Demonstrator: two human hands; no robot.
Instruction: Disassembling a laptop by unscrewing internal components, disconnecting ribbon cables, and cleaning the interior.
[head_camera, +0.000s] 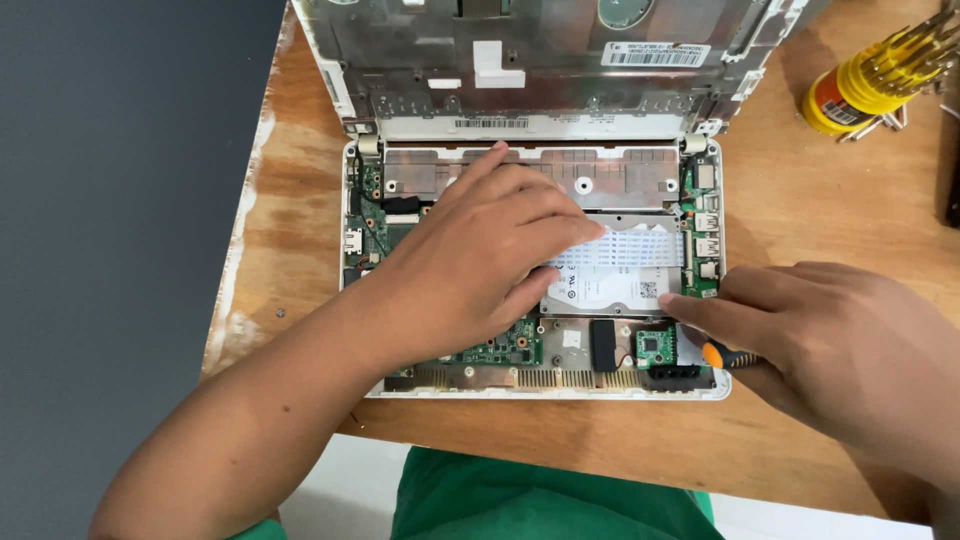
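Centre frame: our left hand (480, 265) lies flat on the ribbon cable (625, 248); our right hand (830, 345) grips a screwdriver (722, 354). A slip could tear the cable.

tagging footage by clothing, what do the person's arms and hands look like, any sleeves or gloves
Both hands are bare: no gloves, rings or watch on the left hand or right hand. The forearms show no sleeves. A green garment shows at the bottom edge.
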